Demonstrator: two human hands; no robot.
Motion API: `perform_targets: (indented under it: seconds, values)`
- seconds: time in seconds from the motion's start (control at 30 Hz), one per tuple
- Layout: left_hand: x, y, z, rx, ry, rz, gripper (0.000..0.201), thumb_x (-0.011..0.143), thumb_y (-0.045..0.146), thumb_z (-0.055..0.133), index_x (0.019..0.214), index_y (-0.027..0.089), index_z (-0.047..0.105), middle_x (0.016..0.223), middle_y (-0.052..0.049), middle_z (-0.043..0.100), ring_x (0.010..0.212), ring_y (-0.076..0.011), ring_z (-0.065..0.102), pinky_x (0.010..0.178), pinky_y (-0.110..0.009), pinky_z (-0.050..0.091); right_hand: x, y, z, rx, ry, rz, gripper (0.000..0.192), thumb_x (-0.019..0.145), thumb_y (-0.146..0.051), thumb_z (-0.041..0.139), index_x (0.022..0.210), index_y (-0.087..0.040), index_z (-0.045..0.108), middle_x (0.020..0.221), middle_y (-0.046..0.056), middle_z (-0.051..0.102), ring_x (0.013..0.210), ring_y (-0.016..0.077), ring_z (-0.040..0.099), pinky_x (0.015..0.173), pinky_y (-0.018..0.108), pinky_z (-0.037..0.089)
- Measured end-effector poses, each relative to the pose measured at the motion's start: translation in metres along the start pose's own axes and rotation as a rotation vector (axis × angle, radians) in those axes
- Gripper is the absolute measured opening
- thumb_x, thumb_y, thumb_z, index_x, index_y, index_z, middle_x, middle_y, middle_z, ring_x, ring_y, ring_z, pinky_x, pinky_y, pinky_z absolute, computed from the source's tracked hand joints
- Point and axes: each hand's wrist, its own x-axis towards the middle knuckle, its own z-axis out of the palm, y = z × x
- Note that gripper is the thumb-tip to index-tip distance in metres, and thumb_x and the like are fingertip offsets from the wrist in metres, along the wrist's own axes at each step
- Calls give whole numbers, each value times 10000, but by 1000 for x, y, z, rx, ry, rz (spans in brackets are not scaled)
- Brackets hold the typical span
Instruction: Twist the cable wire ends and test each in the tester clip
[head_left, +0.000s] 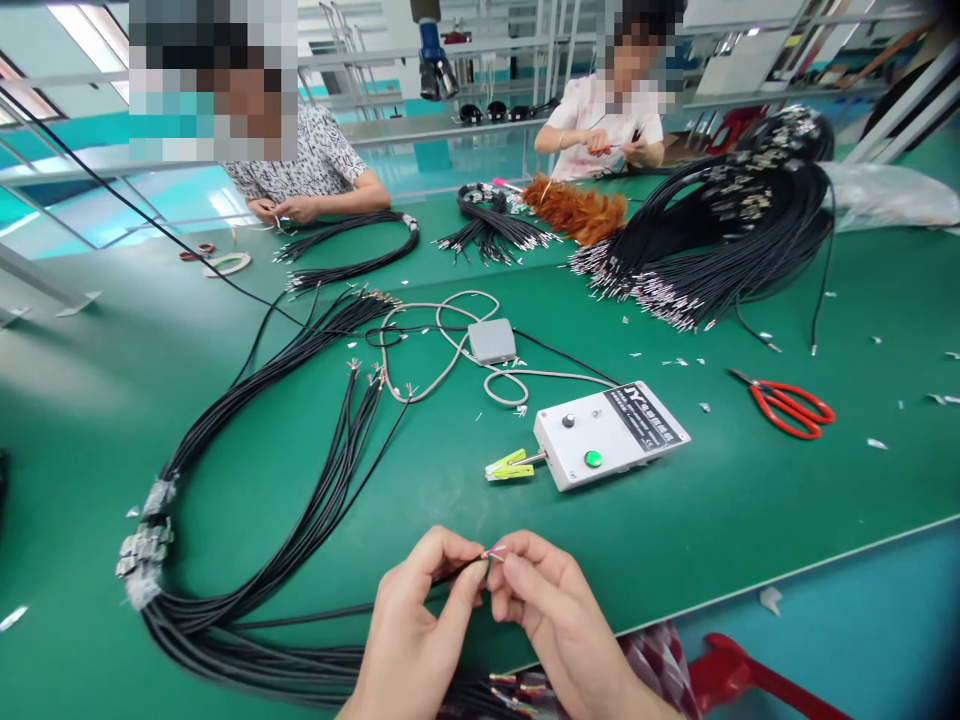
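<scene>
My left hand (420,610) pinches a black cable (330,612) close to its stripped end, just above the table's near edge. At that end, thin coloured wires (493,553) fan out, and the fingertips of my right hand (551,600) are closed on them. The cable runs left into a looped bundle of black cables (202,440), bound with clear wrap at the bend. More bundle ends with bared coloured wires (517,690) lie below my hands. Beyond my hands stands a white control box (577,430) with a green button and a yellow clip (511,467) at its front.
Red-handled scissors (795,408) lie to the right. A grey pedal (492,341) with a coiled cord sits mid-table. A large black cable pile (720,230) and orange-brown bundle (577,210) fill the back right. Two people (315,150) (600,120) work across the green table (750,500).
</scene>
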Motion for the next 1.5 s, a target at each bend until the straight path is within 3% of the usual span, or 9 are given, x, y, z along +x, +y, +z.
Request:
perform_targets:
  seconds: [0.2,0.3,0.37,0.57,0.8,0.97,1.17,1.37,1.5]
  values:
    - [2,0,-2,-142,-73,-95,101,853,287,597,805,200,616,716,-11,653,635,-160,646,589,-241,547,5,2,5,-81,14,-5,322,660,-410,849,739,-148,678,590,-20,609,525,78,506,542,209,353]
    - [8,2,-3,-194,-178,-71,145,838,244,608,970,203,650,874,-40,642,734,-163,653,662,-254,558,7,-1,2,-145,-20,-9,315,687,-409,829,766,-144,678,592,-24,604,522,75,509,541,206,344]
    - [12,4,-1,-196,-212,-41,134,824,227,632,944,201,685,901,-47,613,800,-171,645,712,-258,550,7,-3,-1,-193,-33,-19,315,695,-406,824,772,-142,671,597,-27,599,522,73,507,544,206,342]
    - [16,0,6,-414,-174,-176,147,830,299,639,773,167,606,778,6,538,507,-92,562,483,-216,468,7,-9,-7,-398,-73,-104,371,779,-505,724,750,-156,601,606,-9,607,548,105,553,561,229,380]
    - [6,-7,4,-177,-5,-65,140,871,256,597,751,183,604,741,8,556,589,-110,526,527,-202,441,6,-19,-13,-743,-21,-260,278,860,-437,632,785,-170,625,751,0,605,630,122,609,650,258,470]
    - [5,-6,8,-222,96,-60,123,863,253,599,757,192,589,743,10,554,600,-114,514,520,-197,430,6,-18,-16,-589,33,-129,383,777,-532,698,857,-163,634,612,-20,595,574,117,587,565,225,439]
    - [1,-7,8,-280,131,-97,178,836,320,650,736,187,589,736,13,546,530,-91,458,455,-185,385,11,-2,2,-376,31,-83,398,691,-506,789,773,-138,660,586,-23,590,492,72,523,494,190,342]
    - [4,-6,3,-437,-111,-199,210,829,377,674,926,194,640,735,11,560,613,-132,582,577,-230,498,14,3,8,-161,-18,46,362,661,-455,825,749,-138,674,565,-39,559,479,45,450,498,183,293]
    - [11,-11,7,-469,-92,-148,152,805,312,699,765,168,668,776,14,527,546,-81,535,504,-193,451,13,-4,1,-319,-46,-9,363,718,-476,777,738,-136,653,528,-37,551,476,57,461,498,188,290]
